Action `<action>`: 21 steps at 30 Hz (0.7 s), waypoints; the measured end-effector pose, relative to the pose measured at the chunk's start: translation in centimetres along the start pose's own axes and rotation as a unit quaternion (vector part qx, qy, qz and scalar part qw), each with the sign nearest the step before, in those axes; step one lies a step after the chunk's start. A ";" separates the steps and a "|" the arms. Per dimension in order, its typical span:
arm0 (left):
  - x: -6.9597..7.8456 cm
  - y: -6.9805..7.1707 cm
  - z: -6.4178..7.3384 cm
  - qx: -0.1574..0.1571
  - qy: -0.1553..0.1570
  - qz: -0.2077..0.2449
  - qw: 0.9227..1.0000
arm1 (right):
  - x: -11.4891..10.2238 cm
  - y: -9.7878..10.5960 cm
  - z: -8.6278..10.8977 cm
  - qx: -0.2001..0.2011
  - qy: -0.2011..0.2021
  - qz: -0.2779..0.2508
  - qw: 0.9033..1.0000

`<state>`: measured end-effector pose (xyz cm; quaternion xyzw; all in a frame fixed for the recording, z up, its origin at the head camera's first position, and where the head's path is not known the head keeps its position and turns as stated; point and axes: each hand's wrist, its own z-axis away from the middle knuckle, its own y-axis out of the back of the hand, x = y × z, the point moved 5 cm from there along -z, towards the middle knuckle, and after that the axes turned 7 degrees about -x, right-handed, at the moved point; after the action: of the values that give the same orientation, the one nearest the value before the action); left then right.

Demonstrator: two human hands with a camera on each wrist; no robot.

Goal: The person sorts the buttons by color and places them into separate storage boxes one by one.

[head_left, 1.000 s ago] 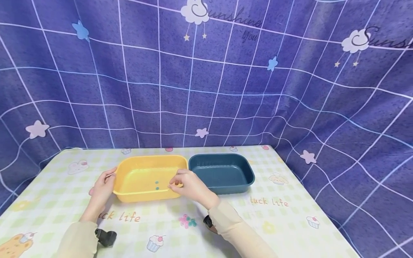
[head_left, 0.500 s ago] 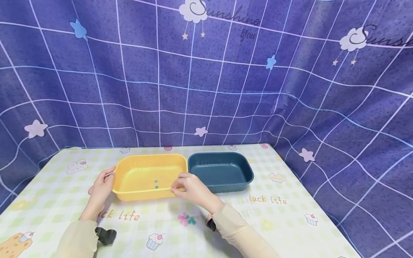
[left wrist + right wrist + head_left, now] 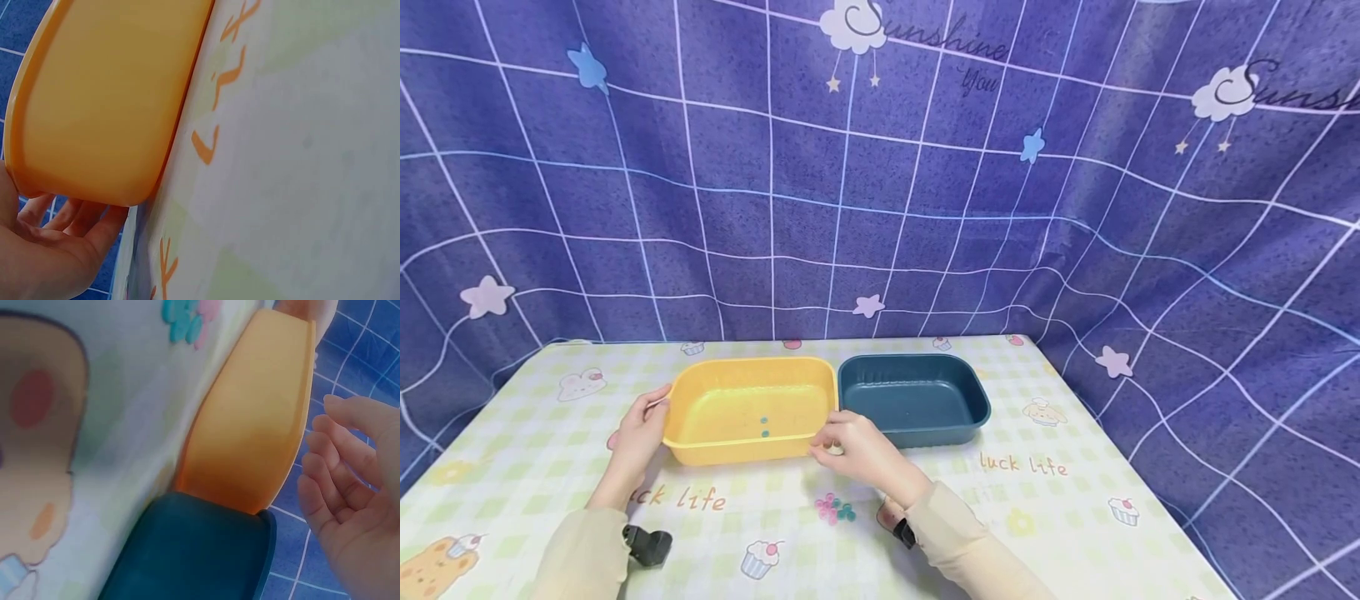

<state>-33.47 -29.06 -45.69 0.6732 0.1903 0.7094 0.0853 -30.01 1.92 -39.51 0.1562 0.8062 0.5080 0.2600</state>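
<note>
A shallow yellow plastic tray (image 3: 741,452) stands on the table, with two small teal pieces (image 3: 764,427) on its floor. My left hand (image 3: 643,429) grips its left end; in the left wrist view the thumb is at the rim and the fingers lie against the end wall. Over the tray's front right corner is my right hand (image 3: 857,450), fingers loosely bent. The right wrist view shows nothing held between its thumb and fingers. In front of the tray, a small cluster of pink and teal pieces (image 3: 834,508) lies on the cloth.
A dark teal tray (image 3: 913,408) sits directly right of the yellow one, their ends touching or nearly so. The table has a checked, printed cloth (image 3: 1022,517). Behind it and to the right hangs a blue gridded curtain (image 3: 805,225).
My right hand has moved right and slightly nearer along the yellow tray's front rim. The left hand stays at the tray's left end, and the small pieces lie as before.
</note>
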 end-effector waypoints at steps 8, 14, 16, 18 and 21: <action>0.2 -0.1 0.3 -0.004 0.006 0.002 1.000 | 0.3 -0.3 1.3 -0.009 -0.011 -0.012 1.000; 0.2 -0.1 0.3 -0.004 0.008 0.009 1.000 | 0.4 -0.3 2.1 -0.024 -0.022 -0.024 0.999; 0.2 -0.1 0.3 -0.003 0.011 0.007 1.000 | 0.4 -0.3 2.3 -0.023 -0.016 -0.017 0.999; 0.1 -0.1 0.3 -0.001 0.013 -0.001 1.000 | 0.3 -0.3 2.6 -0.022 -0.013 -0.011 1.000; 0.2 0.0 0.3 0.001 0.013 -0.006 1.000 | 0.3 -0.3 2.9 -0.023 -0.016 -0.004 1.000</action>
<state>-33.22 -28.92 -45.50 0.6632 0.1962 0.7172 0.0862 -28.62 4.11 -40.84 0.1551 0.7907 0.5224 0.2788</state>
